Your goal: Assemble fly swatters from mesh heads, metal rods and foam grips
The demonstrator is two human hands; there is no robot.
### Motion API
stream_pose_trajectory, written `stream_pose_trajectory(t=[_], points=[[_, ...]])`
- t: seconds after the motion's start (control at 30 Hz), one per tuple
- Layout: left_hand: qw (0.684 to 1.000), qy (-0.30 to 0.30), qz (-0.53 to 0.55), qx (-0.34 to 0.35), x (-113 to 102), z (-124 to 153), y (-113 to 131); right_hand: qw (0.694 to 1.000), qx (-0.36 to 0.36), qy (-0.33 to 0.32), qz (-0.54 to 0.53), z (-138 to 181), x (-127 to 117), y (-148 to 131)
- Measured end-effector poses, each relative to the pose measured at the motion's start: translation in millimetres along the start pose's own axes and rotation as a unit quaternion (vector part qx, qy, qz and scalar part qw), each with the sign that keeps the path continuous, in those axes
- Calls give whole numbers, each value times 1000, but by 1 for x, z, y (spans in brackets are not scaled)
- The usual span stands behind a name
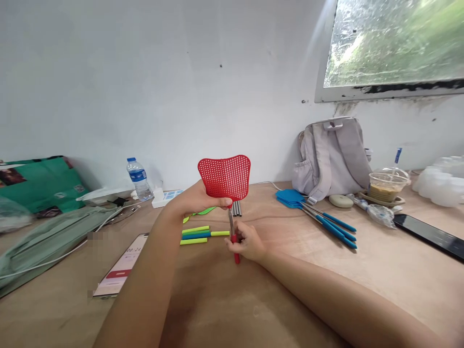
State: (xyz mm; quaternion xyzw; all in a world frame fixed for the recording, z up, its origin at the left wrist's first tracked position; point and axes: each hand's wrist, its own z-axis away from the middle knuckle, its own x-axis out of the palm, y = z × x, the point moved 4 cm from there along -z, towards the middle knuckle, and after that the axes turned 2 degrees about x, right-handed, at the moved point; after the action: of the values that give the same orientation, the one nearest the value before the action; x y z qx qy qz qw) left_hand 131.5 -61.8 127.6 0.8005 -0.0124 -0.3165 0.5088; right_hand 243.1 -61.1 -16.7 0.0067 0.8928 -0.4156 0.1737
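Red fly swatter point(224, 177) is held upright, left hand point(196, 198) clamped at its neck, right hand point(250, 242) clasping its handle point(237, 258).

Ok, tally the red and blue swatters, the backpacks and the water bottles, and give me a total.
Red swatter: 1, held by the left hand and right hand
Blue swatters: 3, going by the handles
Backpack: 1
Water bottle: 1
Total: 6
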Motion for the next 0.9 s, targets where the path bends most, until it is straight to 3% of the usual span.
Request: stream_pose_trajectory(t=[0.2,0.4,0.6,0.77,0.9], points=[[999,-37,4,10,5,-2,1,1000,-6,7,-16,1,-1,0],[999,-6,-18,30,3,-1,4,999,-2,5,-37,-1,-1,2],[999,-22,-35,5,9,-2,2,1000,-4,-4,-17,-1,-2,6],[999,20,-23,-39,12,-5,-5,998,43,-51,-15,-1,-1,11],[999,-36,5,-40,17,-3,-1,990,21,-139,6,1,3,7]])
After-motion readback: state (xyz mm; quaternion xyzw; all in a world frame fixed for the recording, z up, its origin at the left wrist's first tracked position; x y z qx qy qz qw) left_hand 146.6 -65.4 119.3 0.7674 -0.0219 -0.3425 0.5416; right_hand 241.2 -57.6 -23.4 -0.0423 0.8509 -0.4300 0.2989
